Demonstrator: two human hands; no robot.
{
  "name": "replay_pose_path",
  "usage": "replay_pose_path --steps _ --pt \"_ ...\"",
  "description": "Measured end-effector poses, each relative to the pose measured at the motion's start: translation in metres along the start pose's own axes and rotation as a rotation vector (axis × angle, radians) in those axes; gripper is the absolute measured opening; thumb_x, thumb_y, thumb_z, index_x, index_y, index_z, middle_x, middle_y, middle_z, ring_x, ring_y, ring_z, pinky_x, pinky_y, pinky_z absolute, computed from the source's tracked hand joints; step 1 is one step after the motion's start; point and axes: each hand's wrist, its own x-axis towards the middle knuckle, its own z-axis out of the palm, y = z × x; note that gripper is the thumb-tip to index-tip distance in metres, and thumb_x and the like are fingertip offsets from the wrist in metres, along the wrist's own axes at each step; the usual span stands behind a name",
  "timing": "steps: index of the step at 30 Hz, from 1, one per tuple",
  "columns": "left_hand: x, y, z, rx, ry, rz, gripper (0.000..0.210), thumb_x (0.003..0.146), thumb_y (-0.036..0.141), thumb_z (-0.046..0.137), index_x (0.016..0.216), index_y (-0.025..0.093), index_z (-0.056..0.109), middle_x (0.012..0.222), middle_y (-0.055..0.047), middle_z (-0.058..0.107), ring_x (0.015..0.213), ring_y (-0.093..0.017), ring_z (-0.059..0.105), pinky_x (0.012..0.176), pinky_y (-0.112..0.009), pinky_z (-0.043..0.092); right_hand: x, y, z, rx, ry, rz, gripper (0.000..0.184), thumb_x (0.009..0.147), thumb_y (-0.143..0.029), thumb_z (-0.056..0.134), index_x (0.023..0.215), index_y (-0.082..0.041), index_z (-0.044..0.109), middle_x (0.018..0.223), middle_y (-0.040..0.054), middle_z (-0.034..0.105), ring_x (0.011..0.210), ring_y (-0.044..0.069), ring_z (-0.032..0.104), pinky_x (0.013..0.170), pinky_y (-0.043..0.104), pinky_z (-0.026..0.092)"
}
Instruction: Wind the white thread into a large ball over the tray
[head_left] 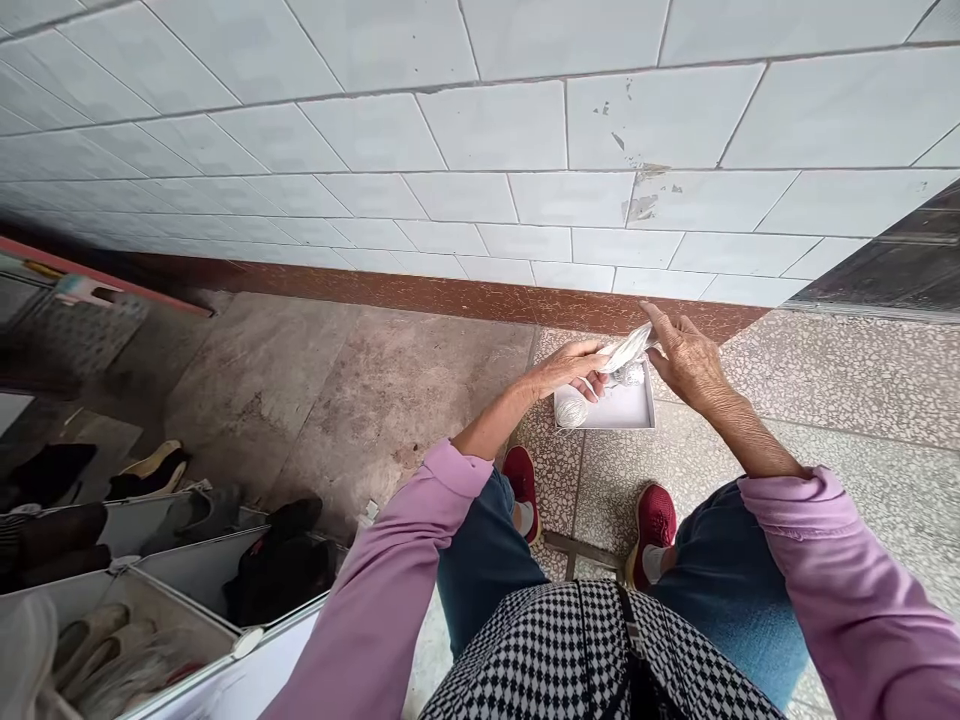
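A skein of white yarn [627, 348] stretches between my hands above a shallow white box. My left hand [570, 368] grips its lower left end, with fingers curled underneath. At the upper right end, my right hand [686, 362] has the yarn between thumb and forefinger; its other fingers are partly hidden. Below, the white box [637, 412] rests on the floor. A ball of white yarn [571, 412] sits in its left corner. More pale yarn [628, 374] shows at the back of the box, partly covered by the skein.
A white tiled wall [495, 200] with a brown base strip [420, 294] rises just beyond the box. To the left stands a shoe rack [187, 580] holding several shoes. My red shoes [655, 518] are planted on the speckled floor [697, 450] near the box.
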Motion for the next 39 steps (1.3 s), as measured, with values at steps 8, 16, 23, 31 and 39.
replay_pose_path --steps 8,16,23,31,39 --pt "0.011 0.001 -0.001 0.81 0.423 0.258 0.01 0.096 0.011 0.067 0.1 0.02 0.065 0.096 -0.002 0.072 0.084 -0.014 0.067 0.081 -0.03 0.054 -0.006 0.008 0.008 0.217 -0.104 0.083 0.075 0.096 -0.022 0.067 0.169 -0.018 0.052 0.112 0.0156 0.086 0.09 0.032 0.077 0.082 0.046 0.062" --pt "0.013 0.003 0.001 1.272 0.574 0.33 0.015 0.103 0.012 0.062 0.112 0.02 0.071 0.116 -0.009 0.071 0.105 -0.023 0.069 0.081 -0.031 0.052 -0.002 0.0 0.019 0.841 -0.053 0.353 0.069 0.08 -0.035 0.092 0.144 -0.019 0.072 0.091 0.0079 0.087 0.078 0.027 0.077 0.072 0.041 0.063" --pt "0.018 0.007 0.0 1.258 0.719 0.343 0.018 0.103 0.009 0.061 0.113 0.02 0.07 0.115 -0.011 0.071 0.098 -0.023 0.068 0.077 -0.033 0.049 0.001 -0.034 0.03 1.598 0.005 0.66 0.055 0.067 -0.038 0.107 0.11 -0.02 0.078 0.088 0.0039 0.083 0.064 0.012 0.066 0.057 0.025 0.06" --pt "0.032 -0.009 0.023 1.035 0.821 0.307 0.011 0.102 0.013 0.066 0.1 0.022 0.061 0.111 -0.01 0.072 0.099 -0.024 0.068 0.081 -0.034 0.049 0.007 -0.043 0.037 1.786 0.166 0.622 0.035 0.078 -0.039 0.102 0.095 -0.023 0.076 0.094 0.0016 0.08 0.069 0.01 0.066 0.064 0.023 0.066" --pt "0.039 -0.021 0.022 0.845 0.842 0.338 0.021 0.094 0.007 0.065 0.09 0.025 0.054 0.101 -0.003 0.07 0.097 -0.02 0.067 0.089 -0.032 0.051 -0.001 -0.064 0.05 1.825 0.225 0.711 0.034 0.072 -0.035 0.103 0.092 -0.023 0.077 0.09 0.0038 0.082 0.073 0.015 0.076 0.076 0.026 0.072"
